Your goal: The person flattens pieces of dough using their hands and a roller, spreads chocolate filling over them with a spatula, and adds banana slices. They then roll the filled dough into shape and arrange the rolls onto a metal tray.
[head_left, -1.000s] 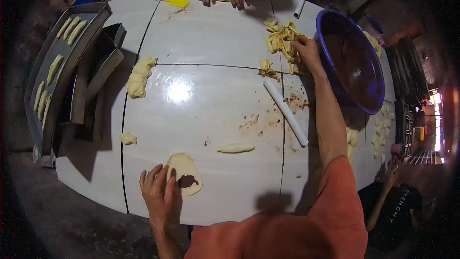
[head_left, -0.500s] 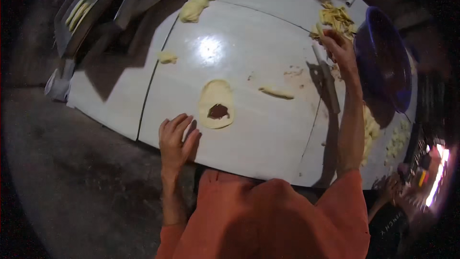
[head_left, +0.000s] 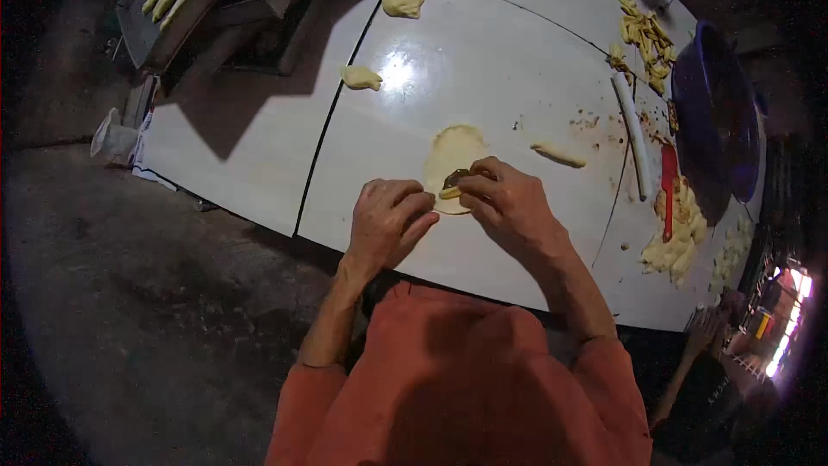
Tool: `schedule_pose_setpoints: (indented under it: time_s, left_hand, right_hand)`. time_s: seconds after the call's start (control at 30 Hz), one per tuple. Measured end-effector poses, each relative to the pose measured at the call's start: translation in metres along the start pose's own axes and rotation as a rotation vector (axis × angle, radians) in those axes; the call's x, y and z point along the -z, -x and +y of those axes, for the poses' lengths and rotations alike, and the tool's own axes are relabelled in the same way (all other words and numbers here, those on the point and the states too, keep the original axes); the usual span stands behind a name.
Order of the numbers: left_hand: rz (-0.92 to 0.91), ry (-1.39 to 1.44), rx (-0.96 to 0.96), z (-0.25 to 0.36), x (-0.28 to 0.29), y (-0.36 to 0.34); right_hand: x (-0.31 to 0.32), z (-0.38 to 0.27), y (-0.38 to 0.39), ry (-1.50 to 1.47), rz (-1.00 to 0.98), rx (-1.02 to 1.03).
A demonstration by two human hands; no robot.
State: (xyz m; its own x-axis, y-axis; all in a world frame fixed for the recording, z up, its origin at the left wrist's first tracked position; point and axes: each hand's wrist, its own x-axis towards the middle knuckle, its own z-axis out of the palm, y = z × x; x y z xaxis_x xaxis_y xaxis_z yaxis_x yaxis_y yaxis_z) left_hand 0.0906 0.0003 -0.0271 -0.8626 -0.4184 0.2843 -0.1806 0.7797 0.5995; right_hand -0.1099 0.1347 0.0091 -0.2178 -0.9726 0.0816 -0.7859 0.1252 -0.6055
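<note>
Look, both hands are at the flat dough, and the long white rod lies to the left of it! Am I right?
Not quite: the long white rod lies right of the flat dough in the head view. The left hand and right hand are at it.

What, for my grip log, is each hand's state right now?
Left hand: curled at the lower-left edge of the dough sheet; grip cannot be told.
Right hand: curled in at the yellow strip; grip cannot be told.

Your bench (head_left: pixel 517 52) smooth and glossy, your dough sheet (head_left: pixel 450 145) matt, its dark filling (head_left: pixel 453 179) shiny, your shirt (head_left: pixel 388 328) matt cloth, basin (head_left: pixel 690 95) smooth plastic, tray (head_left: pixel 185 39) dull metal, floor (head_left: pixel 216 293) rough.
</note>
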Motion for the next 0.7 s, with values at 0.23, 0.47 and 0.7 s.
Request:
schedule_pose_setpoints:
  time_s: [0.23, 0.47, 0.7]
  left_hand:
    - [-0.095, 0.056, -0.13, -0.014, -0.004, -0.01]
    - [-0.109, 0.077, -0.188, -0.014, -0.008, -0.019]
    - [-0.111, 0.112, -0.086, -0.006, -0.012, -0.018]
  right_hand:
    - [-0.012, 0.006, 0.015, -0.071, 0.065, -0.256]
    - [-0.018, -0.002, 0.033, 0.03, 0.159, -0.208]
    - [-0.031, 0.013, 0.036, 0.125, 0.187, 0.007]
